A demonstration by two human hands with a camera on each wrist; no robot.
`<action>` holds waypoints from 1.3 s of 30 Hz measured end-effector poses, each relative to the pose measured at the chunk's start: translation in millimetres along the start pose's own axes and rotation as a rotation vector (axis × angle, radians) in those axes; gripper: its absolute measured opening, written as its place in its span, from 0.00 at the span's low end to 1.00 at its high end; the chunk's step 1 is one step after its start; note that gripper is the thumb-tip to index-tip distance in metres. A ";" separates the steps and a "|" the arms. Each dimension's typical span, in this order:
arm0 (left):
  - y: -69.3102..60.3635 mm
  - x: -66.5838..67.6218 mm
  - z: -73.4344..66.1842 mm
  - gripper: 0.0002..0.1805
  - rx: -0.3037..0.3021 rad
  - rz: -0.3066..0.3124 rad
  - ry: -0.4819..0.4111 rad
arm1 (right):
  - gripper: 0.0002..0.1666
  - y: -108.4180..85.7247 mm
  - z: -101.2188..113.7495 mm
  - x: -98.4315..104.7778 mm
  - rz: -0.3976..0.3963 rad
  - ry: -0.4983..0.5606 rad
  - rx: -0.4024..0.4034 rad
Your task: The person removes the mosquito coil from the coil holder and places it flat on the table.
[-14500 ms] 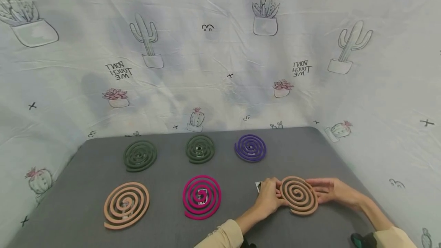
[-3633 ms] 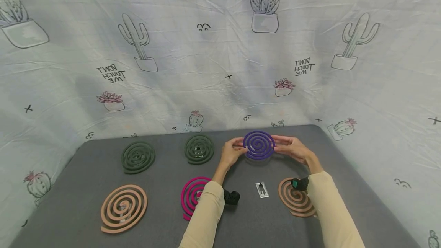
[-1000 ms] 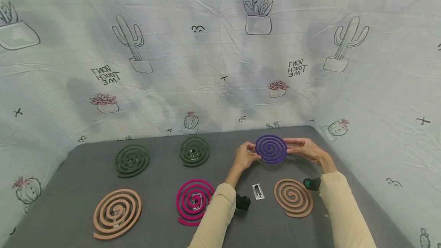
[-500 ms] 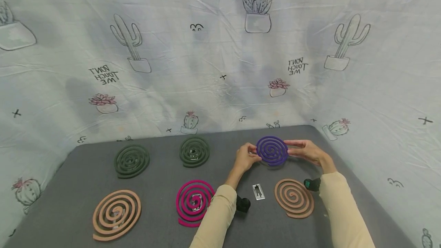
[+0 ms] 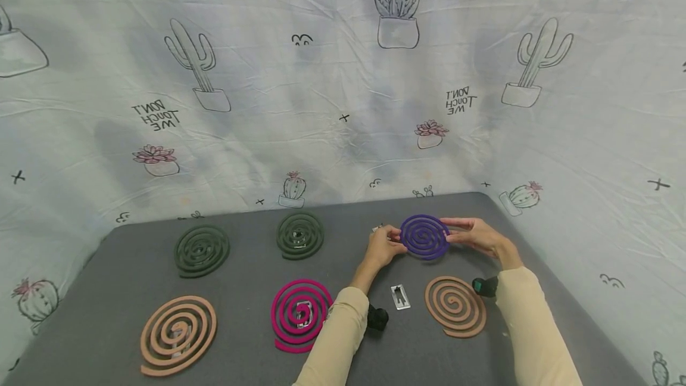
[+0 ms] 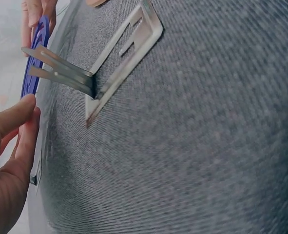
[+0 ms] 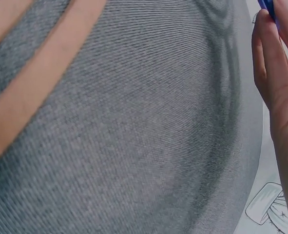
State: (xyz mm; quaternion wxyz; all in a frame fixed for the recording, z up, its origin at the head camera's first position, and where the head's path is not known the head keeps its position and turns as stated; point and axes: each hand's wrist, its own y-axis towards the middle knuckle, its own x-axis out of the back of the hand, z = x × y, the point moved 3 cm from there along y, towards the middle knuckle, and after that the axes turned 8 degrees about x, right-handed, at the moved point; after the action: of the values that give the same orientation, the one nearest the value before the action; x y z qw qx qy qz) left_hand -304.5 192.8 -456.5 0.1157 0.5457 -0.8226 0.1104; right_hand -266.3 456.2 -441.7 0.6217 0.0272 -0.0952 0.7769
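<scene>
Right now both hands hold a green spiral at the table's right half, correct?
Not green: the head view shows the spiral held by the left hand and right hand is purple. Both hands do hold it, at the table's right half.

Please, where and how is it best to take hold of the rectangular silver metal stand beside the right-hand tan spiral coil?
Pinch the raised prongs of the rectangular silver metal stand, coming from above. This is probably easiest: the left wrist view shows them rising from its thin frame, which lies flat on the grey woven cloth and offers little edge.
</scene>
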 end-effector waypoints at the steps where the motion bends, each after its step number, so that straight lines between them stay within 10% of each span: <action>1: 0.1 0.1 0.2 0.19 0.002 0.008 -0.001 | 0.42 0.7 -0.9 0.0 -0.001 0.001 0.001; 39: 9.6 -7.0 -2.5 0.22 0.097 -0.049 0.126 | 0.36 4.5 -12.5 0.0 0.045 -0.045 0.028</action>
State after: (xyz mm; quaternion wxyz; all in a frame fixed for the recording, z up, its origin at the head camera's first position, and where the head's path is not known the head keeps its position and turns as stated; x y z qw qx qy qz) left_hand -310.5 203.3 -456.8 0.1430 0.5627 -0.7938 0.1814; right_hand -269.8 457.5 -454.5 0.6014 0.0515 -0.0989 0.7912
